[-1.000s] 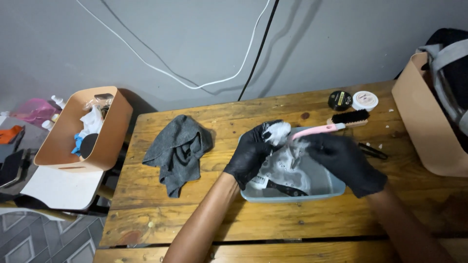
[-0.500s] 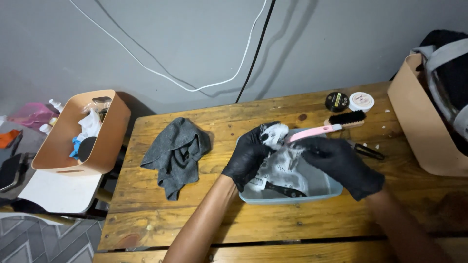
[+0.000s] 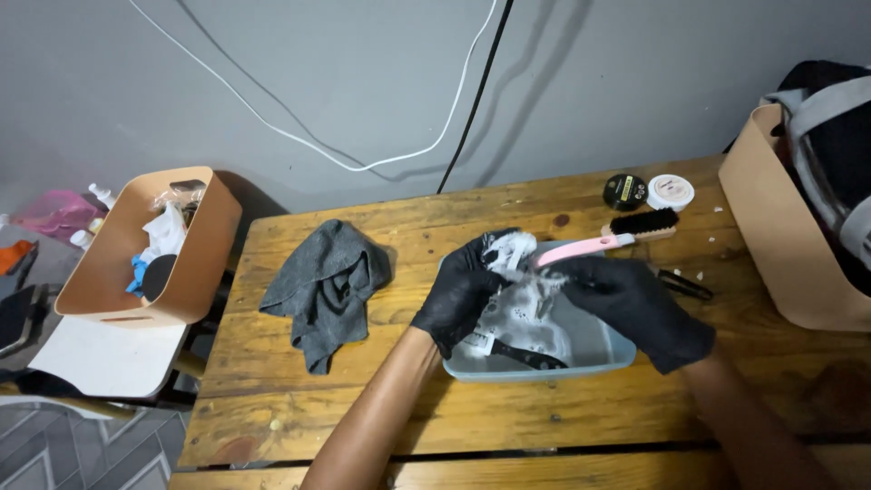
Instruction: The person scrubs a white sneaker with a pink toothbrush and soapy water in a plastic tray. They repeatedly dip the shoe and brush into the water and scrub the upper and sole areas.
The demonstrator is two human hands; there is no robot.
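Note:
Both my hands wear black gloves over a pale blue tray (image 3: 599, 359) on the wooden table (image 3: 381, 399). My left hand (image 3: 463, 292) grips a soapy white shoe (image 3: 519, 299) that is held above the tray. My right hand (image 3: 635, 304) holds a pink-handled brush (image 3: 581, 249) whose head rests against the foamy top of the shoe. A black strap lies in the tray under the shoe.
A crumpled grey cloth (image 3: 325, 283) lies left of the tray. A black-bristled wooden brush (image 3: 646, 223), a black tin (image 3: 624, 191) and a white tin (image 3: 670, 191) sit at the far edge. A tan bin (image 3: 787, 238) stands right; another tan bin (image 3: 136, 254) stands on a stool left.
The view has shifted slightly. My hands stay over the tray, and the pink brush has moved a little against the shoe.

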